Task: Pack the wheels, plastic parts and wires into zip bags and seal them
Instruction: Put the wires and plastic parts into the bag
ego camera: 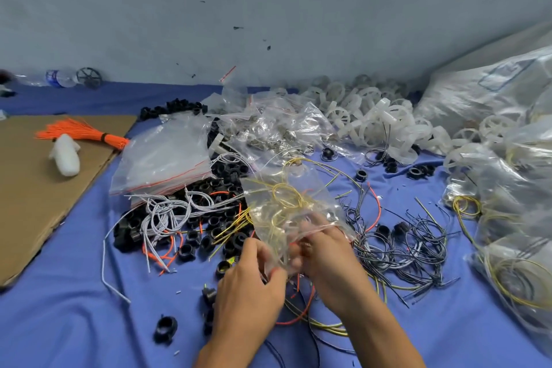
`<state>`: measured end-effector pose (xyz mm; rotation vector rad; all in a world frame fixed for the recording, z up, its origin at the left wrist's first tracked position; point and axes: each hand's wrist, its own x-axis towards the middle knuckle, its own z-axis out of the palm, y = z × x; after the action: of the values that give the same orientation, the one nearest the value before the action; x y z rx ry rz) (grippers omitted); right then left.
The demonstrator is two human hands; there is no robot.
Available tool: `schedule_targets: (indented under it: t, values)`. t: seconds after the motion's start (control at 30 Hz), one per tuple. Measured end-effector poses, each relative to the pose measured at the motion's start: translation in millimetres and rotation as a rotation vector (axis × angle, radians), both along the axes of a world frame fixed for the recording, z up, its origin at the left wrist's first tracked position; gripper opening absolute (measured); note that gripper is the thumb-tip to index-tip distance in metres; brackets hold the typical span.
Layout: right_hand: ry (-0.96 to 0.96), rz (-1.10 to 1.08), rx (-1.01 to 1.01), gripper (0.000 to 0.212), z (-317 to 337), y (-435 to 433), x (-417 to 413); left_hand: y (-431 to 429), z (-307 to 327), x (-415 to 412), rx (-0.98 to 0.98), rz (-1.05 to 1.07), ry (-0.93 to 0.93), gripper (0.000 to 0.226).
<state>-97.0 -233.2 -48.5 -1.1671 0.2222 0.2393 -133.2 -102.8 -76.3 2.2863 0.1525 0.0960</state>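
Trouble lies at the zip: left hand [251,287] and right hand [328,260] pinch the mouth of the zip bag [310,185] between them, yellow wires [286,199] coiled just beyond the fingers; a stray strand could jam the seal.

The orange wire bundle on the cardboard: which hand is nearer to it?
Left. The left hand, gripping the zip bag, lies below and right of the orange wire bundle; the right hand grips the same bag farther right.
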Motion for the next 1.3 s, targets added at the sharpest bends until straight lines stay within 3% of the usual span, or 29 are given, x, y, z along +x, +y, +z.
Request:
schedule_targets:
  t: [0.13,0.2,0.33,0.5,0.6,0.7,0.83,1.03,1.13,1.3]
  values:
    - [0.071,-0.158,0.203,0.013,-9,26,22,-7,-2,-12,-0.079,-0.095,0.059,0.03]
    - [0.063,-0.186,0.123,0.014,-15,33,37,-11,-1,-20,-0.076,-0.139,0.103,0.036]
    - [-0.01,-0.16,0.013,0.041,-17,36,47,-16,-1,-28,-0.093,-0.143,0.121,0.043]
    - [-0.05,0.009,-0.059,0.039,-10,14,-9,-12,-4,-25,-0.116,-0.049,0.053,0.035]
    - [-0.165,0.1,-0.377,0.029,-13,-13,-52,-11,-9,-25,-0.048,-0.066,0.046,0.02]
    - [-0.247,0.148,-0.615,0.024,-11,-41,-74,-11,-10,-25,-0.034,-0.08,0.068,0.029]
    - [-0.208,-0.002,-0.783,0.027,-16,-67,-86,-12,-10,-28,-0.137,-0.055,0.088,0.044]
    - [-0.272,-0.24,-1.301,0.011,-25,-101,-61,-10,-18,-42,-0.192,-0.065,0.031,0.051]
    - [-0.157,-0.098,-1.568,0.027,-37,-108,-42,-11,-22,-48,-0.169,-0.04,0.001,0.052]
    - [-0.178,-0.107,-1.687,0.031,-47,-109,-34,-11,-27,-53,-0.158,-0.001,-0.005,0.047]
